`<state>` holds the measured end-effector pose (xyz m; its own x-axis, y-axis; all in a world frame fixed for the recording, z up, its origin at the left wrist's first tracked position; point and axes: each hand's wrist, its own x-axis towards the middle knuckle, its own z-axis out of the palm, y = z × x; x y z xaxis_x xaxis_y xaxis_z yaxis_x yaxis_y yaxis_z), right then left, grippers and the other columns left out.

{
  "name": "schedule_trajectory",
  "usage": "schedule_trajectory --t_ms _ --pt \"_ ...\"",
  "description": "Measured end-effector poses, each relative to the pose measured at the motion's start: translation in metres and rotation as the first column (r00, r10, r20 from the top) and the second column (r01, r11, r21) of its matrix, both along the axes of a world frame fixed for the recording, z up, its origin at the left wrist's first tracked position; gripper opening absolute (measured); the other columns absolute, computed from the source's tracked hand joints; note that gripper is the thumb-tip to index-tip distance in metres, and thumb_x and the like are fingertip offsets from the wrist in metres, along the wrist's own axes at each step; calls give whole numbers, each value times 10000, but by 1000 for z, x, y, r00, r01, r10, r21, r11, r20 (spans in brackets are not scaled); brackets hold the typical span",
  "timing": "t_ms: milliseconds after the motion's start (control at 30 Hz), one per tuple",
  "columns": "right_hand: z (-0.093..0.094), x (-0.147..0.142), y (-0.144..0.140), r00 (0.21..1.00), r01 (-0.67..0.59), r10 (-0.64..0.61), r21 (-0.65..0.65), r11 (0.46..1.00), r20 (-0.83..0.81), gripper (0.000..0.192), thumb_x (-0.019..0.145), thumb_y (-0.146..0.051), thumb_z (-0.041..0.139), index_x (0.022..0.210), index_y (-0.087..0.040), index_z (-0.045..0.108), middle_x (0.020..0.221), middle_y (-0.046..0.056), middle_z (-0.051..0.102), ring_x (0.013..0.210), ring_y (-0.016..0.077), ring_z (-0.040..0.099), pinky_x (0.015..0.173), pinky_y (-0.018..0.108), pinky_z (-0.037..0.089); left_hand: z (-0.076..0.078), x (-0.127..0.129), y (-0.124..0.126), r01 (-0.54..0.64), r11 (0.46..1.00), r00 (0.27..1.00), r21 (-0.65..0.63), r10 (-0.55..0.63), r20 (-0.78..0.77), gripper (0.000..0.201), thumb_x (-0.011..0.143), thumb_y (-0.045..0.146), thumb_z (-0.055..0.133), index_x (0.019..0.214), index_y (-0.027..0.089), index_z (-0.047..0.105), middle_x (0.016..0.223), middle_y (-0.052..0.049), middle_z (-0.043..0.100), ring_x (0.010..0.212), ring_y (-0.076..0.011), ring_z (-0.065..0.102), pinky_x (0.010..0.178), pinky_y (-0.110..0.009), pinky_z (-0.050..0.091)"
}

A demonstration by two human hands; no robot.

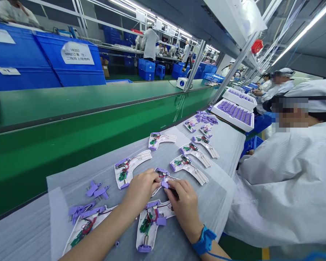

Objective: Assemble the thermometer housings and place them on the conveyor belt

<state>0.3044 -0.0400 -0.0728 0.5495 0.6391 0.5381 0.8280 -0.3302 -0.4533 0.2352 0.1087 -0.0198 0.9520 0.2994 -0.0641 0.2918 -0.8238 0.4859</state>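
A white gun-shaped housing half (155, 192) with wiring and purple parts lies on the table between my hands, partly covered by them. My left hand (143, 185) is closed at its left side, fingertips gripping the edge. A small purple plastic piece (165, 184) sits pinched between the thumb and fingers of my right hand (185, 201), against the housing. Just below lies another housing half (151, 232) with a green circuit board, red wires and a purple piece. My left forearm partly hides a third housing half (84, 230).
More wired housing halves (190, 166) lie ahead. Loose purple pieces (97, 190) are at left, others (206, 117) at the far end by white foam trays (235, 114). A green conveyor (97, 105) runs along the left. A co-worker in white (288, 188) sits close at right.
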Motion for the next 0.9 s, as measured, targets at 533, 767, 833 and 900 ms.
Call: schedule_trajectory --t_ms 533,767,833,900 --pt "9 18 4 989 -139 144 -107 984 37 85 846 -155 561 926 -159 589 806 49 589 747 193 510 659 307 442 -7 -3 3 53 997 997 -53 -49 68 124 870 136 508 813 178 609 854 -9 609 747 -162 613 643 -239 428" --pt "11 17 3 979 -176 189 -154 972 78 110 879 -168 534 979 -159 578 871 72 602 794 215 504 708 344 437 -11 -3 0 85 996 995 40 -87 57 116 898 141 474 858 172 579 900 -20 591 780 -173 618 669 -262 451" --pt "10 17 3 981 -163 176 -142 976 83 120 876 -168 536 988 -158 577 870 74 608 796 216 511 713 346 439 -11 -5 -2 98 992 994 81 -102 49 141 911 125 435 877 168 565 929 -31 582 785 -177 615 666 -271 461" --pt "10 18 4 983 -153 165 -132 979 83 125 869 -161 539 987 -160 579 870 73 614 801 216 517 721 348 441 -10 -8 -4 121 985 991 125 -126 34 184 910 83 393 894 167 555 950 -40 575 788 -181 610 666 -278 468"
